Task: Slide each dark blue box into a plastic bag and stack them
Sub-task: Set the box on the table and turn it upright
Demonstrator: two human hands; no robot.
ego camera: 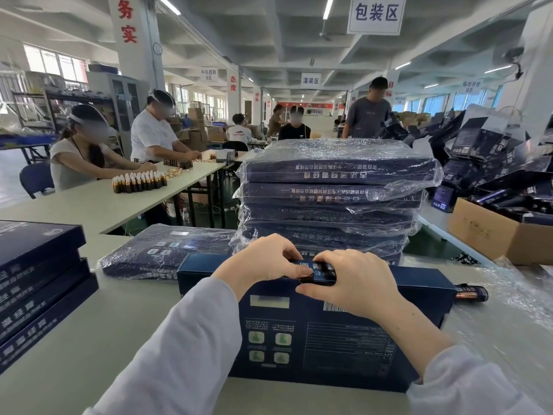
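The grip is two-handed: left hand (pixel 263 262) and right hand (pixel 356 283) meet with fingers curled over the far edge of a bare box (pixel 329 339), which lies flat on the table (pixel 104 310) and runs from the grip back toward the person. Just beyond the grip stands the bagged stack (pixel 335 199), several boxes high, and to its left lies one bagged box (pixel 167 250). Far left of the grip a bare stack (pixel 39 271) waits. Right of it lie crumpled plastic (pixel 508 310), probably the bags, and a vial (pixel 471 293). The job looks about half done: this box and the bare stack are yet to be bagged.
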